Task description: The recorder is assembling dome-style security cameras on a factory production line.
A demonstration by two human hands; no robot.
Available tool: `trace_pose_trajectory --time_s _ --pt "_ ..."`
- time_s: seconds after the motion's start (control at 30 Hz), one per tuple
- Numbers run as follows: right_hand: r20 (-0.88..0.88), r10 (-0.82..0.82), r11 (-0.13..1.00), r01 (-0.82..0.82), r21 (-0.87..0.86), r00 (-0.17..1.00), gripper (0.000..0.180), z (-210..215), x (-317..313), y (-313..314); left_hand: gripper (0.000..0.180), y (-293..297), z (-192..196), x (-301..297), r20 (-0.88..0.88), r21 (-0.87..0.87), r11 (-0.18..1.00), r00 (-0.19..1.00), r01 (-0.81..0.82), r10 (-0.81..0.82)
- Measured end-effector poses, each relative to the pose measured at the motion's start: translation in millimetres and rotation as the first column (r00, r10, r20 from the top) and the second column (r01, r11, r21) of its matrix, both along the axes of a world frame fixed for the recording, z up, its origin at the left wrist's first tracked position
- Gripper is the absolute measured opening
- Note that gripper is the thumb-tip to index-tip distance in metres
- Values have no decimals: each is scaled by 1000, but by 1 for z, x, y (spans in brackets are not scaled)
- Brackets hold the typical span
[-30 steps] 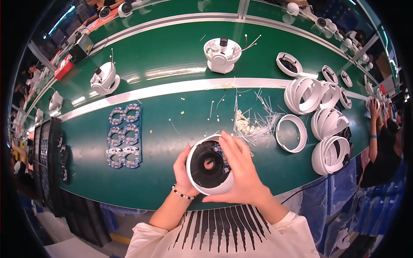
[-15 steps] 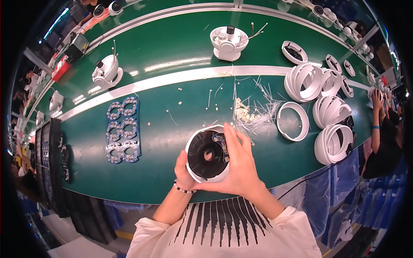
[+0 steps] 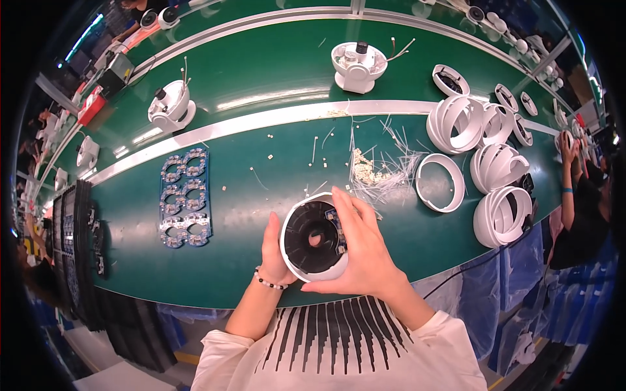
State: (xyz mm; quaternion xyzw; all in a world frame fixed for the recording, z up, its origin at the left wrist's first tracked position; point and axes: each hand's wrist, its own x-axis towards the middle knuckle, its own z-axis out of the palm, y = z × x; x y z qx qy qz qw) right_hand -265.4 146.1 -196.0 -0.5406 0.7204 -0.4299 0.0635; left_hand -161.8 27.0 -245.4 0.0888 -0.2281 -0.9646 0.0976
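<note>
A round white plastic housing (image 3: 334, 268) with a black ribbed inner part (image 3: 305, 251) is held up over the near edge of the bench. A small blue circuit board (image 3: 337, 228) sits inside it at the right, partly covered by fingers. My right hand (image 3: 365, 257) grips the housing from the right, fingers over its top rim and thumb under its lower edge. On the other side my left hand (image 3: 274, 251) is loosely open, its thumb stretched up and apart from the rim. Its other fingers are mostly hidden, so contact from below is unclear.
A blue circuit board panel (image 3: 186, 199) lies at left, near black trays (image 3: 73, 247). Cut white wires and small connectors (image 3: 368, 171) litter the middle. White rings (image 3: 440, 184) stand at right. Camera-like units (image 3: 357, 68) sit on the far belt; a co-worker's arm (image 3: 567, 182) shows at right.
My left thumb has come away from the housing's rim, and the left hand has loosened. My right hand still holds the housing. The white units on the far belt have shifted right.
</note>
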Motion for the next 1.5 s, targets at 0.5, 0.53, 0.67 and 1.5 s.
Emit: trace_pose_trajectory --time_s 0.5,0.53,0.67,1.5 --pt "89 -224 953 237 -191 971 109 -20 27 4 71 19 15 -6 -36 -168 973 987 -159 155" --pt "92 -248 944 262 -203 964 109 -23 31 2 69 21 16 -5 -89 -133 979 986 -154 143" --pt "114 -255 918 278 -284 960 104 -40 25 8 66 26 13 -13 -42 -133 982 991 -133 129" --pt "-334 -407 913 389 -121 850 55 -21 -51 101 36 -105 24 -79 425 -446 862 905 240 -32"
